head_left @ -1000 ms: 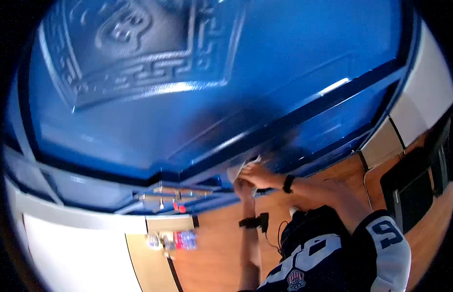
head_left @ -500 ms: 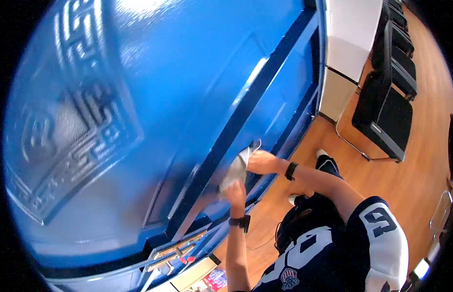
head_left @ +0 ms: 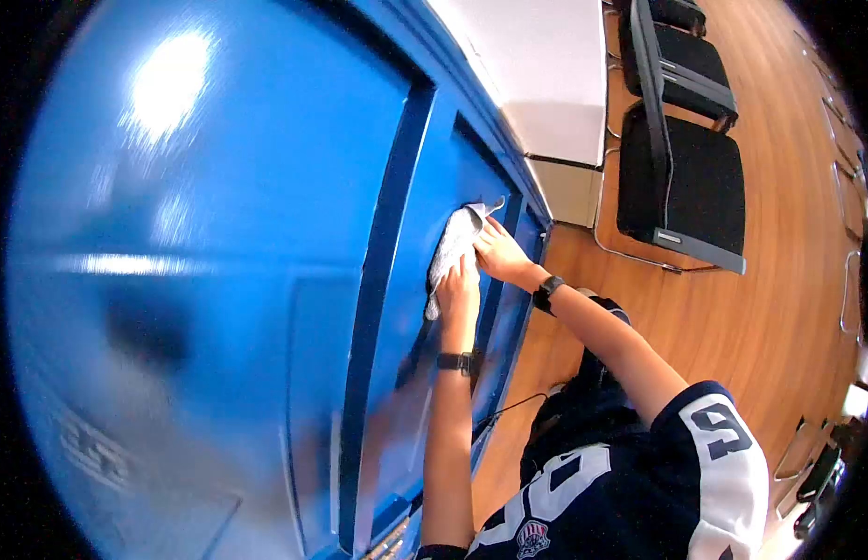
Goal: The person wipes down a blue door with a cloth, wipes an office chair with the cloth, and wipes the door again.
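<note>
A grey-white cloth (head_left: pixel 452 245) lies bunched and pressed on the recessed strip of a glossy blue panelled surface (head_left: pixel 294 159). On the lower part of the cloth, my left hand (head_left: pixel 460 287) grips it with bent fingers. My right hand (head_left: pixel 501 252) holds the cloth's upper side, close beside the left. A loose corner of the cloth sticks up past the right fingers. Both wrists wear dark bands. My fingertips are partly hidden in the folds.
Dark raised frame bars (head_left: pixel 383 280) run along the blue surface. A white-and-beige wall section (head_left: pixel 560 191) adjoins it. Black chairs (head_left: pixel 681 177) with metal legs stand on the wooden floor (head_left: pixel 733 327). A thin dark cable (head_left: pixel 518 403) runs near my legs.
The view has shifted along the blue surface, and the embossed emblem has moved mostly out of sight. Both hands still hold the cloth against the panel, now higher in the picture.
</note>
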`<state>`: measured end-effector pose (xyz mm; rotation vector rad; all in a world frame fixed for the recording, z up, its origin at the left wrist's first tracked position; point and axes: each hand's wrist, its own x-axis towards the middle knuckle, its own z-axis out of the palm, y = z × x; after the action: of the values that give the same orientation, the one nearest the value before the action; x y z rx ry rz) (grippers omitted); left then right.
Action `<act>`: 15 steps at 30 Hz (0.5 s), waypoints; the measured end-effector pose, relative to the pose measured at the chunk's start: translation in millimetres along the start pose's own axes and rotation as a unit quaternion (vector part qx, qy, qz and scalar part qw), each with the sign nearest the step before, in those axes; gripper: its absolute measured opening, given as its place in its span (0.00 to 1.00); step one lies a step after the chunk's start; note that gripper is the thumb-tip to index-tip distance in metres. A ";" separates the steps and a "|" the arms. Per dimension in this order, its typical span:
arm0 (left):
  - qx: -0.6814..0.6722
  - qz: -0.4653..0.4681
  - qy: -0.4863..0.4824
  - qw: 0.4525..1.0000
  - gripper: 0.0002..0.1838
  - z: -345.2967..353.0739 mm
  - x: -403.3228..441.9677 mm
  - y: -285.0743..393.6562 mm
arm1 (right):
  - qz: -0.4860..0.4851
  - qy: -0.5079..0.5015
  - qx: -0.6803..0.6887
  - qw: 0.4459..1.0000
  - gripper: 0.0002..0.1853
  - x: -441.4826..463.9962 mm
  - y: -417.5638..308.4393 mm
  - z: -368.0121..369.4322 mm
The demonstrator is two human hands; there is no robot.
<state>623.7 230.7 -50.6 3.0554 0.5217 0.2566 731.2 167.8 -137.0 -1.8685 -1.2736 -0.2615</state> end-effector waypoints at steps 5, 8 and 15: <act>0.003 0.045 0.027 0.999 0.15 53.7 45.6 13.7 | 0.128 -0.043 0.092 0.987 0.21 -17.4 40.9 18.2; -0.006 -0.013 -0.075 0.997 0.15 62.1 41.7 20.1 | 0.095 -0.074 0.039 0.992 0.23 -40.3 46.9 54.6; 0.000 -0.021 0.003 1.000 0.19 102.2 -82.5 -10.8 | 0.121 -0.312 0.079 0.939 0.21 -103.9 -27.8 83.3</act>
<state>560.5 213.2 -164.9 3.0408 0.5871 0.2639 637.2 162.8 -235.2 -2.0125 -1.3919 0.5971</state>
